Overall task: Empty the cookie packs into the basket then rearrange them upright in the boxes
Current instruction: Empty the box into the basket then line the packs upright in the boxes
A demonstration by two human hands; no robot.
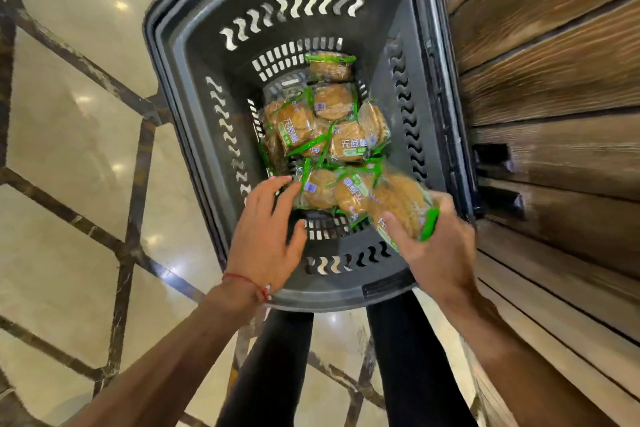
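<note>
Head view, looking straight down into the dark grey basket (pixel 207 80): the cookie packs (pixel 325 135) lie in a loose heap on its slotted bottom, flat and overlapping, as if tipped in rather than set down. The right hand (pixel 436 253) has thumb and fingers closed round one pack (pixel 405 208), held tilted just above the near end of the heap. The pack is blurred, so it is probably on its way out to the boxes, which are out of view. The left hand (pixel 266 236), a red thread (pixel 242 279) at its wrist, reaches in with fingers straight and spread, holding nothing — whether the tips touch the nearest pack I cannot tell. Wooden panelling (pixel 554 80) stands hard against the basket's right side and crowds the right arm. Polished floor (pixel 69 149) lies to the left — the person's legs (pixel 277 374) show below the near rim.
</note>
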